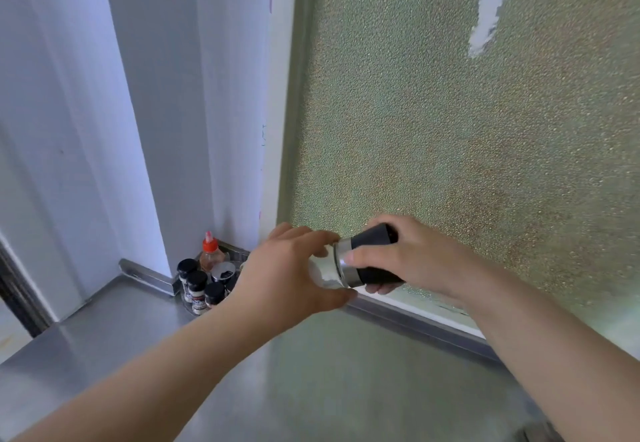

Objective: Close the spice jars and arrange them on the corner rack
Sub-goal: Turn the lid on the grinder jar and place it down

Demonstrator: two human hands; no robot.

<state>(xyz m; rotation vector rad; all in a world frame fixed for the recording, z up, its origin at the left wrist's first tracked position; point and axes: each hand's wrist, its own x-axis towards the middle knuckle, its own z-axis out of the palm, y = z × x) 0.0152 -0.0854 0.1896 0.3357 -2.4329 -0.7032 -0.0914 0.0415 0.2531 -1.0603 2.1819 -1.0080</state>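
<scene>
A clear spice jar (329, 270) with a silver collar and a black top (372, 240) lies sideways in the air above the steel counter. My left hand (284, 275) grips the glass body. My right hand (408, 254) wraps around the black top. To the left, in the wall corner, stands the corner rack (239, 254). It holds several small black-capped spice jars (197, 285), a silver-lidded jar (223, 272) and a squeeze bottle with a red cap (210, 251). My left hand hides the rack's right part.
The steel counter (121, 330) runs along a frosted glass window (450, 130) with a metal sill (415, 320). White wall panels (156, 112) form the corner behind the rack. A raised steel lip (145, 272) edges the counter at the back left.
</scene>
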